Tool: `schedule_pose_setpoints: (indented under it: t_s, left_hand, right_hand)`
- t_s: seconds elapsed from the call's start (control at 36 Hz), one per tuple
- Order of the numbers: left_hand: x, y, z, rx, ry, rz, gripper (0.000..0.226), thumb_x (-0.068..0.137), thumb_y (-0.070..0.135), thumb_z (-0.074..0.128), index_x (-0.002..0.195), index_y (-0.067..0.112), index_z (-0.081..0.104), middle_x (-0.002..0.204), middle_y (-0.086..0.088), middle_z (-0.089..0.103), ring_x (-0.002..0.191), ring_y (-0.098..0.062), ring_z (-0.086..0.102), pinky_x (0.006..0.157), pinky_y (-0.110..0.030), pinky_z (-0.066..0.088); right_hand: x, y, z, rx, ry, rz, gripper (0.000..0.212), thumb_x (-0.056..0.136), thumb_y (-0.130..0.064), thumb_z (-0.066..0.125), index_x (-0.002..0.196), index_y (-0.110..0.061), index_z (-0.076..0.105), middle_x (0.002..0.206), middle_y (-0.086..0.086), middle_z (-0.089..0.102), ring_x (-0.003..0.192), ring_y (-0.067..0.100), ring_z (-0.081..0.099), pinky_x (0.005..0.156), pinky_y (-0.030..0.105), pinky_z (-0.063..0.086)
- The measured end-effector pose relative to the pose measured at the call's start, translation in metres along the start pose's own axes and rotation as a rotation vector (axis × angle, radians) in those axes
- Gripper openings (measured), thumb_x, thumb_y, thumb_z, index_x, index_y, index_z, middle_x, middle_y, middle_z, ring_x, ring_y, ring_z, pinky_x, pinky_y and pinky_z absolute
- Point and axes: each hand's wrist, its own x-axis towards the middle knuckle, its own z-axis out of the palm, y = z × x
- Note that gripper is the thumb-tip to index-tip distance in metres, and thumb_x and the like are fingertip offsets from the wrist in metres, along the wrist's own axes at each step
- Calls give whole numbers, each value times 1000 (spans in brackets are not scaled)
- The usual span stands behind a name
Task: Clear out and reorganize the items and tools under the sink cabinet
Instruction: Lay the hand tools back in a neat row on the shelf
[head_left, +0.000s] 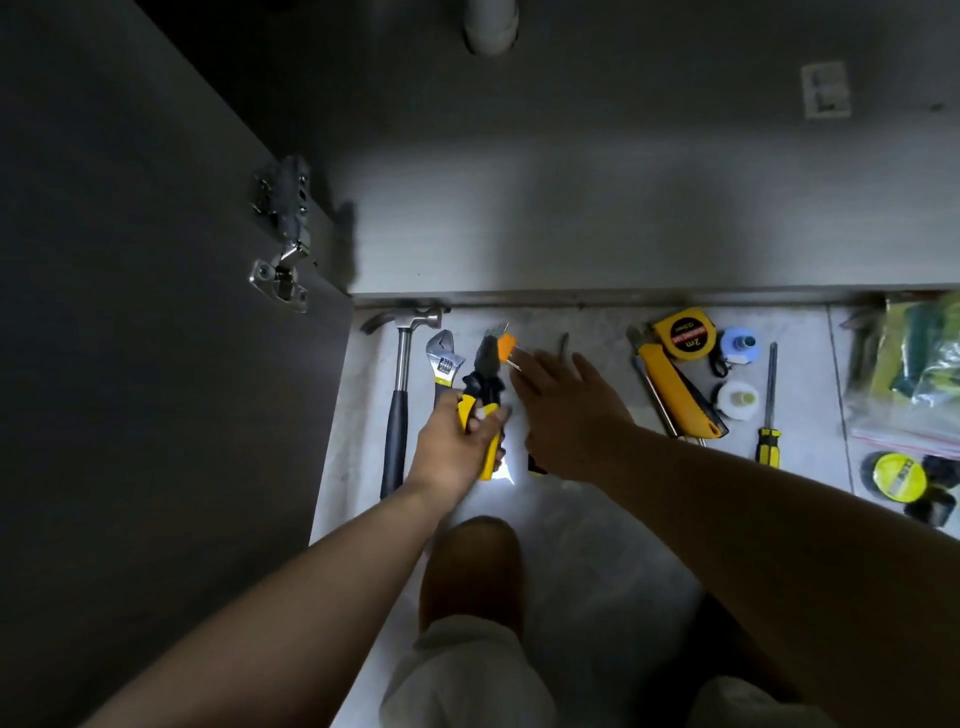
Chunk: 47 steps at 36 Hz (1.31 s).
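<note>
Sorting step: tools sit in a row on the floor (571, 519) along the cabinet's (623, 234) front edge. My left hand (457, 441) has its grip wrapped round the pliers' (485, 387) yellow handles, just right of the wrench (444, 358). My right hand (566, 410) has straight fingers and holds nothing, its tips at the small orange piece (507, 345). Next, I'd guess: lay the pliers parallel in the row.

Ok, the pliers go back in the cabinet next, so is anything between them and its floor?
Only a small orange piece lies at the nose of the pliers that the left hand grips, before the cabinet floor; the right hand is beside it.
</note>
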Motion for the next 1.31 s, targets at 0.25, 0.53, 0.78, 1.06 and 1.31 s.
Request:
schedule_pose_setpoints:
  t_s: [0.25,0.53,0.78,1.06,1.31]
  left_hand:
    - [-6,0,17,330,146,155,51,81,21,82,108,32,40,82,7,65,71,-1,62,57,-13,42]
    - [-12,4,17,401,148,151,47,84,14,77,116,17,43,105,-7,62,96,-24,63,81,-32,50]
    - [-16,10,18,783,216,213,74,80,22,76,142,10,36,131,-12,42,122,-33,48,98,-40,48]
    - [-14,7,14,927,260,245,77,81,43,76,141,9,41,132,-6,35,127,-26,39,88,-35,51]
    - [-10,-1,9,917,259,273,82,83,48,76,146,9,40,136,-5,35,128,-24,36,88,-36,52]
  right_hand:
    - [-20,8,4,32,-8,52,84,92,-43,54,157,-8,15,162,11,17,150,31,18,123,49,13]
    - [19,-1,-6,240,120,138,67,85,-18,61,146,-28,37,156,9,28,138,33,32,108,47,36]
    - [39,-15,-5,285,246,420,38,95,-15,54,130,-10,43,126,14,56,119,33,53,98,44,43]
    - [42,-20,-4,498,151,600,42,93,-11,53,133,0,43,134,17,53,122,32,57,99,40,49]
    - [36,-14,6,459,156,553,45,90,-21,62,129,-5,45,129,14,54,117,31,59,94,38,48]
